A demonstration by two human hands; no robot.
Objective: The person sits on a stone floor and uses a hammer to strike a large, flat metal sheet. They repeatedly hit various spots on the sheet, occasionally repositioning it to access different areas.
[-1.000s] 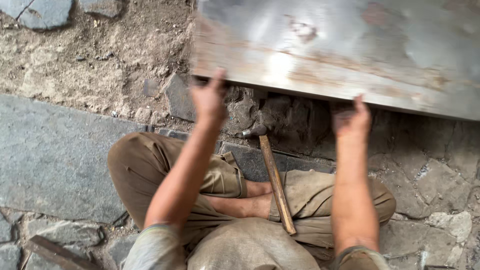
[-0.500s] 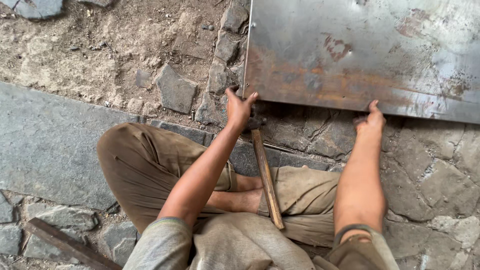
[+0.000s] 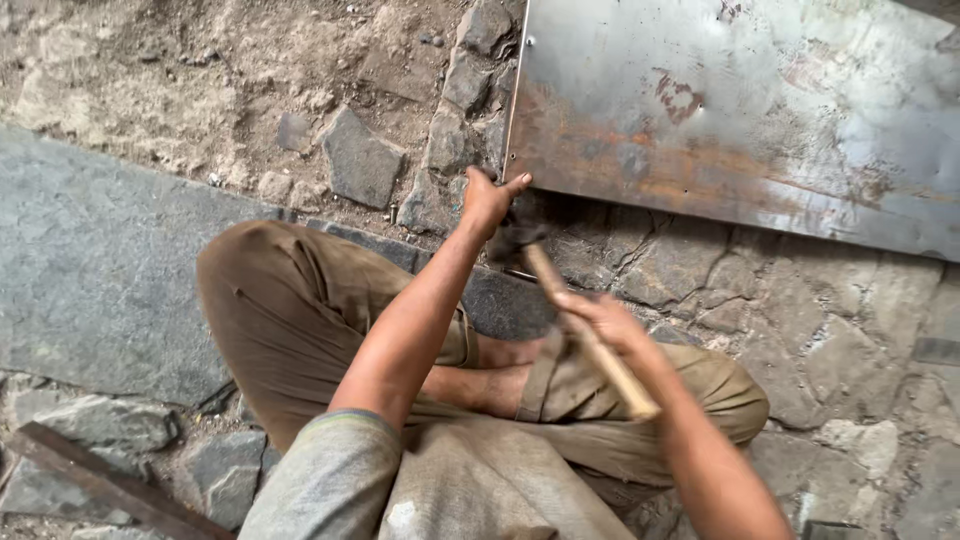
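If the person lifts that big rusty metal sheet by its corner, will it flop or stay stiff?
The metal sheet looks thin and wide, so it would probably bend a little rather than flop like cloth. Held only at its corner by the left hand, it may sag and feel heavy. Its thin edges could be sharp and hard to grip.

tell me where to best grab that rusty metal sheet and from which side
Probably the near left corner of the metal sheet, from the seated person's side: that edge overhangs the stones, and the left hand already pinches it there.
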